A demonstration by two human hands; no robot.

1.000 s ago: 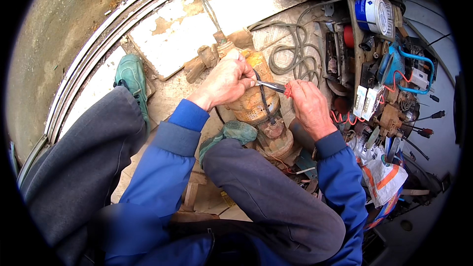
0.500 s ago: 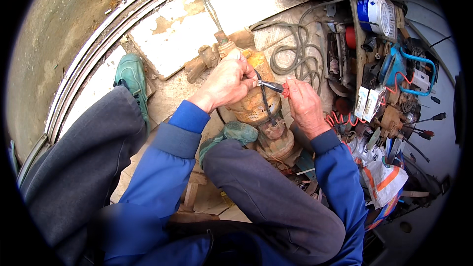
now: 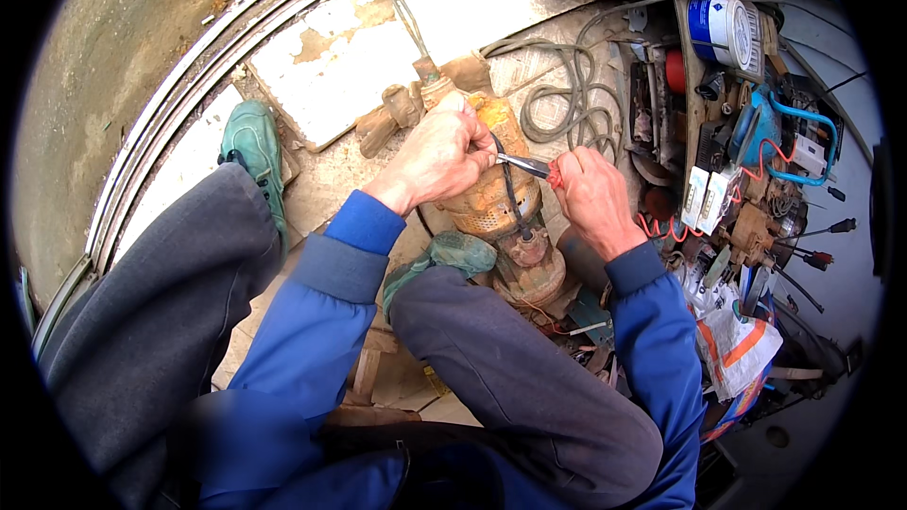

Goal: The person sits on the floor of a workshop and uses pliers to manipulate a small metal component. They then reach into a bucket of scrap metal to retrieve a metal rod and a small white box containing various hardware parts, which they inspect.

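In front of me lies a rusty, yellow-orange motor-like machine (image 3: 481, 212) with a perforated band and a narrower rusty end. A black cable (image 3: 511, 196) runs along it. Over its upper part, my left hand (image 3: 439, 153) is closed in a pinch; whatever its fingertips hold is hidden. My right hand (image 3: 595, 196) grips the red handles of a pair of pliers (image 3: 529, 166). Their metal tip points left and meets my left fingertips beside the cable. My knee and a green shoe (image 3: 452, 255) are close to the machine's near side.
A coiled grey cable (image 3: 557, 123) lies beyond the machine. At right are cluttered tools and parts, a white-and-blue bucket (image 3: 726, 33), a blue-handled device (image 3: 763, 132) and a crumpled white bag (image 3: 732, 345). A curved metal rail (image 3: 175, 123) borders the left side.
My right hand has shifted slightly to the right and turned its grip on the pliers. My left hand stays nearly still at the machine.
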